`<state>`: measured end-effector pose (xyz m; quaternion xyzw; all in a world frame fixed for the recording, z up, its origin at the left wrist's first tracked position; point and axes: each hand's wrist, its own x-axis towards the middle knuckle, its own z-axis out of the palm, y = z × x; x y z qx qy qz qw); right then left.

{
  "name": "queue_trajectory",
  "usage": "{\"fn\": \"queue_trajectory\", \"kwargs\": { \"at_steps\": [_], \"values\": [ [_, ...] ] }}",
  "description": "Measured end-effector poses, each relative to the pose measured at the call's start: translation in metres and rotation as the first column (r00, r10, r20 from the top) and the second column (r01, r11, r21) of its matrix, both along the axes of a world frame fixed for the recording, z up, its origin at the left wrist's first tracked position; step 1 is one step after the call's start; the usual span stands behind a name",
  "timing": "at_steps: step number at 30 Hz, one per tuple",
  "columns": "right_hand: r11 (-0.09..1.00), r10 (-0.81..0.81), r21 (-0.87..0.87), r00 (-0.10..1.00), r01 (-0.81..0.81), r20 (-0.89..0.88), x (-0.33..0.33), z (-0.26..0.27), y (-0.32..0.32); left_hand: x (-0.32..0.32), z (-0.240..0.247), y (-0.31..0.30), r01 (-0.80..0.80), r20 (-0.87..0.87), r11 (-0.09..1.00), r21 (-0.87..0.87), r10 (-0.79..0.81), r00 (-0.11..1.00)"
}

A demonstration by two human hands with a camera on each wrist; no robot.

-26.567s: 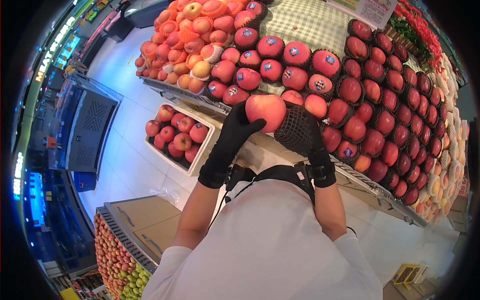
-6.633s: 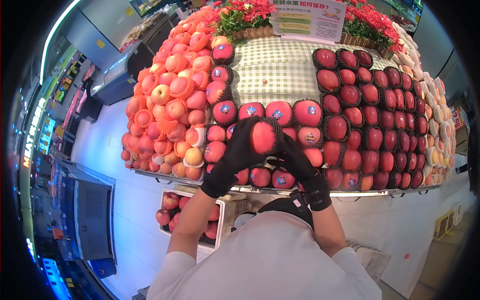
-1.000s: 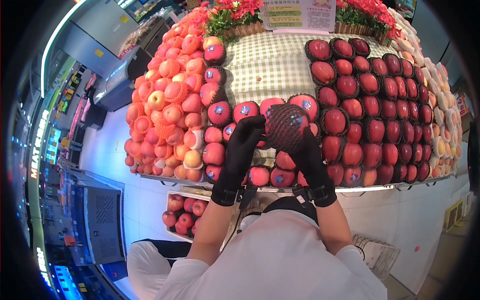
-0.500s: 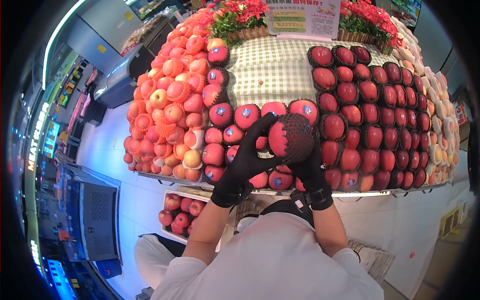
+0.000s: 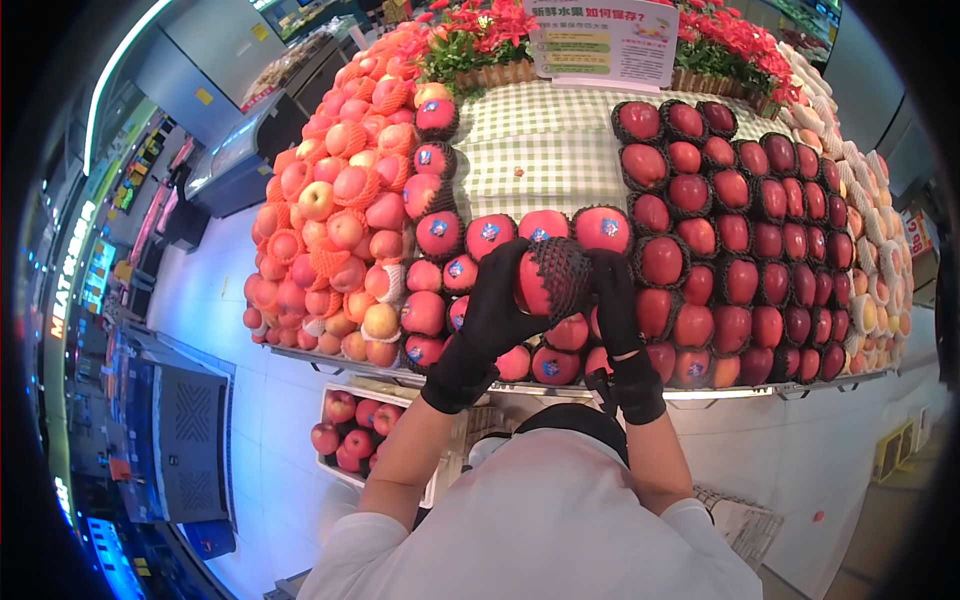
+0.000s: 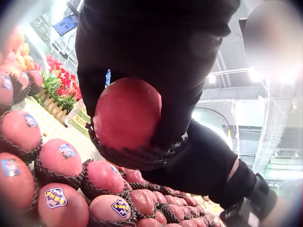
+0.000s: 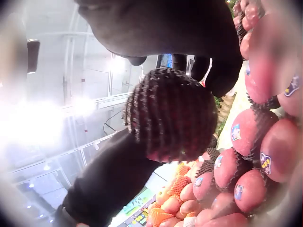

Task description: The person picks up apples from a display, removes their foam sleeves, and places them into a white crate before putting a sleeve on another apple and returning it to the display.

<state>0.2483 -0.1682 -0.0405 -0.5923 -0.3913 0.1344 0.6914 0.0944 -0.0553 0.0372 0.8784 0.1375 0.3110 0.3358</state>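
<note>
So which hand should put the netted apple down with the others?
Probably the left hand: its fingers curl round most of the apple, so it carries the fruit. The right hand only holds the black foam net at its side.

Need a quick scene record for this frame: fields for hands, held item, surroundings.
held: red apple half inside a black foam mesh sleeve
left hand: black glove, grips the apple's bare side
right hand: black glove, grips the sleeved side
behind: rows of stickered red apples in black sleeves
left: pile of apples in orange nets
gap: green checked cloth
floor: white crate of apples
</note>
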Motion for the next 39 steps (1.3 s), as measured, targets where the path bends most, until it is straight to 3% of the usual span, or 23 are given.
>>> {"fn": "queue_trajectory", "kwargs": {
  "at_steps": [2,5,8,11,14,17,18,19,20,22,24,25,27,33,34,35,37,38,39],
  "values": [
    [0.992,0.096,-0.027,0.88,-0.122,-0.466,-0.008,0.021,-0.003,0.001,-0.001,0.0,-0.039,0.008,0.998,0.054,0.039,0.999],
    [0.985,-0.051,-0.17,0.985,0.022,-0.168,-0.009,0.029,0.002,0.001,-0.009,-0.001,-0.046,0.044,0.999,0.013,0.046,0.998],
    [0.99,-0.039,-0.139,0.999,0.034,-0.03,-0.009,0.028,-0.003,-0.001,-0.01,-0.004,-0.04,0.076,0.995,-0.089,0.047,0.996],
    [0.998,-0.004,-0.057,0.955,-0.013,-0.297,-0.004,0.017,0.0,-0.003,-0.017,0.0,0.027,0.128,0.973,-0.227,0.003,0.992],
    [0.993,-0.079,-0.1,0.972,0.058,-0.222,-0.003,0.015,0.0,-0.005,-0.016,0.0,0.06,0.139,0.942,-0.33,-0.015,0.99],
    [0.991,-0.03,-0.137,0.972,-0.002,-0.232,0.007,-0.002,0.0,-0.003,-0.017,-0.001,0.069,0.182,0.92,-0.387,0.003,0.983],
    [0.977,-0.083,-0.191,0.994,0.096,0.073,0.009,-0.008,-0.001,-0.002,-0.015,-0.003,0.059,0.206,0.926,-0.374,0.02,0.978],
    [0.956,-0.114,-0.212,0.921,0.204,0.373,0.01,-0.011,-0.002,-0.002,-0.012,-0.005,0.05,0.231,0.932,-0.36,0.037,0.972],
    [0.929,-0.119,-0.198,0.76,0.312,0.639,0.01,-0.014,-0.002,-0.001,-0.007,-0.007,0.047,0.237,0.927,-0.371,0.045,0.971],
    [0.943,-0.121,-0.195,0.827,0.268,0.549,0.002,-0.027,0.011,0.0,0.003,-0.012,0.041,0.247,0.919,-0.393,0.063,0.967],
    [0.994,-0.026,-0.1,0.977,0.048,0.211,-0.007,-0.029,0.012,0.001,0.0,-0.012,0.066,0.248,0.929,-0.364,0.029,0.968],
    [0.992,0.12,0.051,0.99,-0.116,-0.081,-0.019,0.007,0.004,0.001,-0.002,-0.011,0.079,0.248,0.934,-0.349,0.011,0.969],
    [0.924,0.358,0.277,0.854,-0.264,-0.378,-0.025,0.026,0.0,0.004,-0.007,-0.011,0.05,0.224,0.952,-0.301,0.02,0.974],
    [0.862,0.471,0.411,0.77,-0.297,-0.43,-0.023,-0.007,-0.001,0.007,0.002,-0.008,-0.05,0.098,0.994,0.096,0.041,0.994],
    [0.833,0.526,0.465,0.69,-0.301,-0.496,-0.023,-0.005,-0.001,0.007,0.005,-0.008,-0.077,0.055,0.985,0.156,0.069,0.996],
    [0.803,0.577,0.517,0.6,-0.296,-0.554,-0.024,-0.002,-0.003,0.007,0.002,-0.006,-0.01,0.092,1.0,0.025,0.008,0.996],
    [0.836,0.545,0.478,0.524,-0.271,-0.655,-0.027,0.01,-0.013,0.008,-0.009,-0.001,0.141,0.19,0.964,-0.225,-0.099,0.977],
    [0.851,0.524,0.456,0.484,-0.261,-0.701,-0.028,0.014,-0.016,0.007,-0.014,0.0,0.102,0.191,0.94,-0.326,-0.04,0.981],
    [0.894,0.448,0.35,0.619,-0.281,-0.645,-0.026,0.007,-0.014,0.006,-0.018,0.0,0.063,0.185,0.903,-0.424,0.018,0.983]
  ]
}}
